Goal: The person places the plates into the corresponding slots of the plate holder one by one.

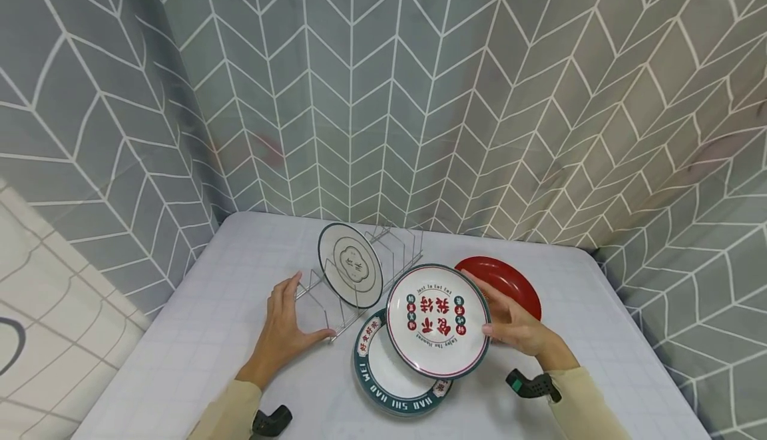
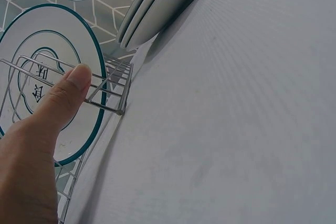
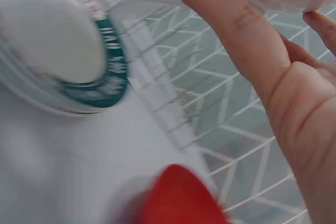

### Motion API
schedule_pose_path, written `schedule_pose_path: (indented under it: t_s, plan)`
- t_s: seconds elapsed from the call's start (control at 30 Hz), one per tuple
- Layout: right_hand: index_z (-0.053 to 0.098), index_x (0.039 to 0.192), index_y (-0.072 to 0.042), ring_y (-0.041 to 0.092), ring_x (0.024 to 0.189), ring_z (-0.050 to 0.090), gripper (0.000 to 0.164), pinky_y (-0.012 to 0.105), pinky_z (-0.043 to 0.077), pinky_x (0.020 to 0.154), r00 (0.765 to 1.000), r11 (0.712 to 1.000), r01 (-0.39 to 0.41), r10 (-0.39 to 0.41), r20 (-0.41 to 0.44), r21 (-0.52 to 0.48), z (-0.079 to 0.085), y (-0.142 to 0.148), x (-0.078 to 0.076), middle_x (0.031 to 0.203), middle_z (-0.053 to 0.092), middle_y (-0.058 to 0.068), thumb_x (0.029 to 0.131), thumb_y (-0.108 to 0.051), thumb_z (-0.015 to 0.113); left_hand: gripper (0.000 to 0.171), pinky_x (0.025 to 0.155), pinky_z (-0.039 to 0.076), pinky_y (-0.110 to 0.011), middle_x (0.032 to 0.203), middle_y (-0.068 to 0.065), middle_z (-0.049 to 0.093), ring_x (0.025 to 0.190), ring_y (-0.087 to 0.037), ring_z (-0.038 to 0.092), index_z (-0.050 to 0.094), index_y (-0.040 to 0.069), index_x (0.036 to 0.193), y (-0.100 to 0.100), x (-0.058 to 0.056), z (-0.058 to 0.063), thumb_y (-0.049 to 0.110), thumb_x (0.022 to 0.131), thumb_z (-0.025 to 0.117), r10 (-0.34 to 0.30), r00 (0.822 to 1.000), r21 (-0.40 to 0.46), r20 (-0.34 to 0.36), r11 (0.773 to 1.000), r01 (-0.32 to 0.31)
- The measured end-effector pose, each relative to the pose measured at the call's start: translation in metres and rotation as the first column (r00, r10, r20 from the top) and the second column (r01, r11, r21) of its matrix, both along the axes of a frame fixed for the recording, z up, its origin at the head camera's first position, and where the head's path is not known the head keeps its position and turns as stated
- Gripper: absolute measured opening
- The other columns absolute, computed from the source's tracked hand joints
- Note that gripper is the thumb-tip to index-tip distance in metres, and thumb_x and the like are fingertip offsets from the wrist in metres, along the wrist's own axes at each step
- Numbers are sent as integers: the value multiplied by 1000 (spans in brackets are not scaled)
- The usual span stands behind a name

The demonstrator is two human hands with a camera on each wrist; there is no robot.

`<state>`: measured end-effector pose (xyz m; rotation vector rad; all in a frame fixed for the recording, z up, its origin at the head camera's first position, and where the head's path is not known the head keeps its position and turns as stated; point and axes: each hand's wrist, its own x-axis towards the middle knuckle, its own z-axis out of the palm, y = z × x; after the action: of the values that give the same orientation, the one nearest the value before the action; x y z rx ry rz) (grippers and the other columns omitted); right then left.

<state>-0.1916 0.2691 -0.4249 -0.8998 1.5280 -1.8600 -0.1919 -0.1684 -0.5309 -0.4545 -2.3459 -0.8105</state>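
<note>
My right hand (image 1: pixel 518 323) grips a white plate (image 1: pixel 439 320) with red characters and a dark rim by its right edge, thumb on the face and fingers behind. The plate is tilted and overlaps teal-rimmed plates (image 1: pixel 403 405) stacked on the table. With my left hand (image 1: pixel 284 337) I hold the near left end of a wire dish rack (image 1: pixel 395 273), thumb on one corner and fingers spread to the other. In the left wrist view the thumb (image 2: pixel 63 98) lies against the rack's wires. A white plate with a dark rim line (image 1: pixel 350 263) stands on edge in the rack.
A red oval dish (image 1: pixel 506 283) lies right of the held plate, partly behind my right hand. The white-covered table (image 1: pixel 252 253) ends at a patterned curtain (image 1: pixel 371 94) behind the rack. Another curtain side hangs at the right.
</note>
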Motion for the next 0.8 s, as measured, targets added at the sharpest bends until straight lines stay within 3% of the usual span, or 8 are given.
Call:
schedule_pose_path:
  t_s: [0.13, 0.3, 0.47, 0.63, 0.8]
  plan:
    - [2, 158, -13, 21, 135, 45, 84, 42, 50, 98, 999, 999, -5, 3, -46, -44, 22, 1, -11, 158, 26, 1, 91, 16, 43, 134, 97, 40, -49, 138, -21, 37, 122, -34, 39, 28, 0, 150, -2, 1, 0, 60, 49, 91, 7, 1000, 5, 4, 1000, -7]
    - [2, 159, -15, 20, 131, 50, 85, 38, 51, 97, 998, 999, 32, -33, -57, -12, 36, -2, -19, 156, 28, 1, 91, 18, 41, 134, 97, 40, -49, 138, -22, 37, 121, -34, 40, 28, 0, 151, -4, 2, -1, 61, 49, 90, 5, 1000, 9, 3, 1000, -5]
    - [6, 159, -19, 17, 118, 60, 83, 31, 55, 90, 989, 994, 100, -95, -110, 35, 49, -5, -30, 149, 43, 1, 92, 15, 42, 132, 98, 41, -53, 138, -22, 37, 123, -35, 40, 28, -1, 150, -4, 2, -2, 64, 52, 88, -1, 1000, 15, 20, 1000, 0]
    - [9, 159, -23, 22, 114, 63, 83, 35, 54, 92, 978, 991, 115, -100, -185, 72, 83, -17, -54, 140, 53, 7, 93, 14, 44, 131, 97, 44, -55, 138, -21, 37, 123, -35, 40, 28, -1, 150, -4, 1, -1, 62, 52, 89, -1, 999, 18, 44, 1000, 1]
    - [14, 159, -25, 23, 107, 66, 81, 36, 58, 84, 970, 989, 120, -100, -220, 83, 115, -36, -81, 133, 56, 10, 94, 13, 45, 132, 98, 45, -54, 139, -21, 37, 122, -35, 41, 27, 1, 152, -2, -2, -2, 64, 53, 88, -4, 999, 23, 48, 1000, 3]
